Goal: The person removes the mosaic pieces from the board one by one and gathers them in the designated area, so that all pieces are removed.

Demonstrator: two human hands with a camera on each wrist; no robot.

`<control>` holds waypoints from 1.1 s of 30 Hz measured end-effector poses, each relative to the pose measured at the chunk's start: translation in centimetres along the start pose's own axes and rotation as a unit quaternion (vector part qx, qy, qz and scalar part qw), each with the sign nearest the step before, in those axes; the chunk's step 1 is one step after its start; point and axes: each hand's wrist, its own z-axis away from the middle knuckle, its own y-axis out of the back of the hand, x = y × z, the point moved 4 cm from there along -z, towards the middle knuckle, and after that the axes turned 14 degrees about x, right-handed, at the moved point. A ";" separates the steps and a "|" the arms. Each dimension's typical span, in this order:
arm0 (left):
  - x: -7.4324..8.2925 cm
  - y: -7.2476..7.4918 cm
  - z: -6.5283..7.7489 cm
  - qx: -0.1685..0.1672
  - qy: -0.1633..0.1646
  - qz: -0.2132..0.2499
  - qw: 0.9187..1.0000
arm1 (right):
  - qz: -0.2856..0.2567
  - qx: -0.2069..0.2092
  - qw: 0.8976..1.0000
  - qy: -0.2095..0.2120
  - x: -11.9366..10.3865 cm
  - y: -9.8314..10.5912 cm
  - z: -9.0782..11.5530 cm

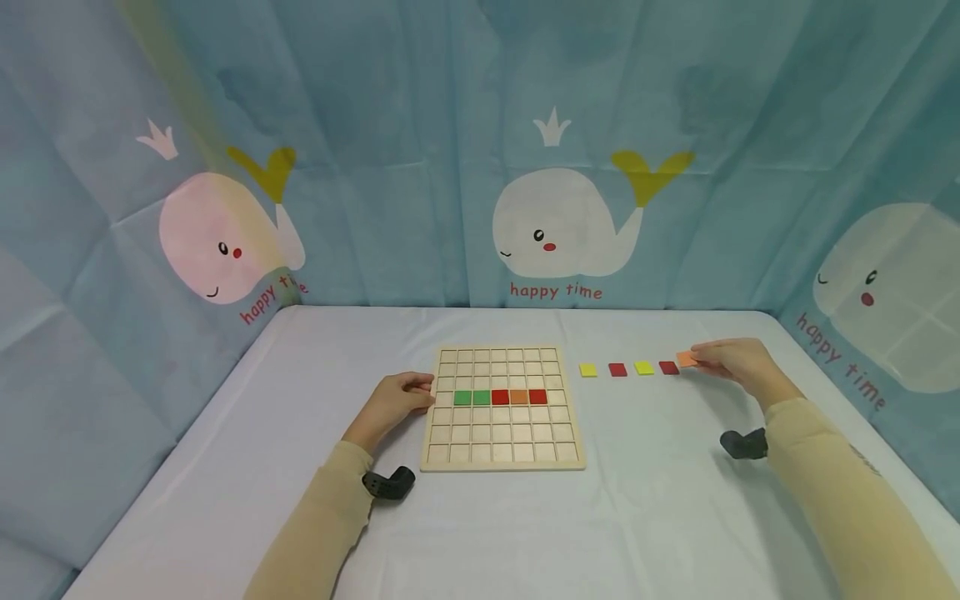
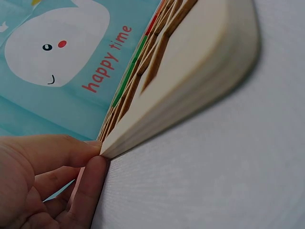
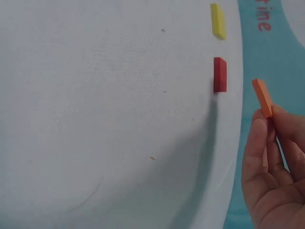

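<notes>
A square wooden grid board (image 1: 502,454) lies on the white table. One of its rows holds two green tiles (image 1: 462,398), a red tile (image 1: 500,398), an orange tile (image 1: 519,398) and another red tile (image 1: 537,398). My left hand (image 1: 392,404) grips the board's left edge between thumb and fingers, seen close up in the left wrist view. Off to the right, my right hand (image 1: 738,362) pinches an orange tile (image 3: 262,98) by one end, with thumb and fingertips, above the table. That tile is just right of the last red tile (image 1: 668,367) of a row on the table.
Right of the board, a yellow tile (image 1: 588,370), a red tile (image 1: 617,370) and a second yellow tile (image 1: 643,367) continue that row. A blue whale-print curtain (image 1: 420,242) borders the table's back and sides. Each wrist carries a dark camera mount (image 1: 390,483).
</notes>
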 end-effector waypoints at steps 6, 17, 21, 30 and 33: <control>-0.1 0.0 0.0 0.001 0.000 0.000 1.000 | 0.004 0.013 1.000 -0.025 1.3 0.4 -1.4; -0.1 0.0 -0.1 0.006 0.000 -0.004 1.000 | -0.016 0.036 0.997 -0.065 2.7 0.5 -3.0; -0.1 0.0 0.0 0.004 -0.003 -0.006 1.000 | -0.012 0.046 0.996 -0.073 3.0 0.2 -3.1; 0.1 0.0 0.0 0.004 0.004 -0.001 1.000 | 0.022 0.054 0.995 -0.078 3.0 -0.2 -3.5; 0.0 0.0 0.0 0.001 0.005 -0.001 1.000 | 0.032 0.058 0.995 -0.076 2.8 -0.1 -3.7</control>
